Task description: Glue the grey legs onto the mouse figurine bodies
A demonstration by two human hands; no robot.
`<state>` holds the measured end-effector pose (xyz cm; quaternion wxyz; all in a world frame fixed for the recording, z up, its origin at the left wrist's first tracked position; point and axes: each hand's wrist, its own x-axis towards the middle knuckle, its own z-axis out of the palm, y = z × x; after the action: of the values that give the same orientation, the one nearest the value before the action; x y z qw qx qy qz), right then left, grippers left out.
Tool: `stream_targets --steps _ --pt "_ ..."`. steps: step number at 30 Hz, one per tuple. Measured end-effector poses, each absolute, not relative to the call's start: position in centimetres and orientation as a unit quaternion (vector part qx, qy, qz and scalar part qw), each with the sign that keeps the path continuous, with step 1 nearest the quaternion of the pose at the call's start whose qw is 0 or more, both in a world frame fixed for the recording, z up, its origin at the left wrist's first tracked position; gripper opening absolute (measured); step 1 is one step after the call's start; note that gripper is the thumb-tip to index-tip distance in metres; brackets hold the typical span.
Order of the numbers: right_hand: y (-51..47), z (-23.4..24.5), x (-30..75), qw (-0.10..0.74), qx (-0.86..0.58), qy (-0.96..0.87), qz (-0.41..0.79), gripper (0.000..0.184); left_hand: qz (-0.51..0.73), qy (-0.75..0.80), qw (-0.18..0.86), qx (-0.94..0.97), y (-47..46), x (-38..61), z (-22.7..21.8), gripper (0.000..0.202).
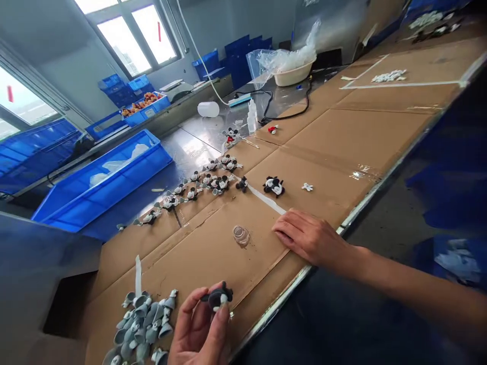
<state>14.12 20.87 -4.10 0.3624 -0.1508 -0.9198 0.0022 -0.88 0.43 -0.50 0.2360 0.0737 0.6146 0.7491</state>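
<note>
Pinched between thumb and fingertips, a small dark piece with white parts (216,302) is in the left hand (201,327), on the near side of the clear cup (241,235) and a little left of it. To the cup's right, the right hand (304,234) rests palm down on the cardboard-covered counter (323,134), its fingers close together and slightly curled; whether anything lies under them cannot be told.

Left of the cup on its near side is a pile of grey pieces (146,322) with white parts. Just beyond the cup runs a strip of white tape (268,198), with a black-and-white figure (274,186) beside it and a little white piece (307,187) farther right. Beyond the cup to the left stretches a group of Mickey Mouse figures (222,182). Farther beyond it are a red-and-black Mickey figure (230,135) and a white bottle (252,117). Farthest out, beyond the cup to the left, an orange-filled blue bin (148,115) bears a pale label, too small to read.
</note>
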Motion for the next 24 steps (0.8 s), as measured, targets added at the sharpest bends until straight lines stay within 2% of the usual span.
stream_targets --steps 2,6,10,14,17,24 --pt "21.0 -4.2 14.1 0.391 -0.156 -0.905 0.058 0.018 0.751 0.616 0.223 0.086 0.5 -0.8 -0.7 0.055" --pt "20.8 -3.5 13.8 0.456 -0.141 -0.841 0.254 0.01 0.724 0.652 0.176 0.143 0.5 -0.5 -1.2 0.054" --pt "20.3 -3.0 12.9 0.479 -0.135 -0.77 0.399 0.007 0.704 0.655 0.061 0.267 0.8 -1.1 -2.7 0.044" --pt "20.0 -3.3 12.3 0.487 -0.144 -0.736 0.447 0.013 0.628 0.659 -0.059 0.409 1.2 -3.1 -4.6 0.027" --pt "19.8 -3.4 12.2 0.486 -0.146 -0.725 0.466 0.012 0.531 0.691 -0.098 0.48 1.5 -4.7 -4.9 0.019" --pt "19.2 -3.5 12.3 0.484 -0.177 -0.665 0.541 0.007 0.38 0.673 -0.194 0.604 3.8 -6.0 -1.8 0.02"
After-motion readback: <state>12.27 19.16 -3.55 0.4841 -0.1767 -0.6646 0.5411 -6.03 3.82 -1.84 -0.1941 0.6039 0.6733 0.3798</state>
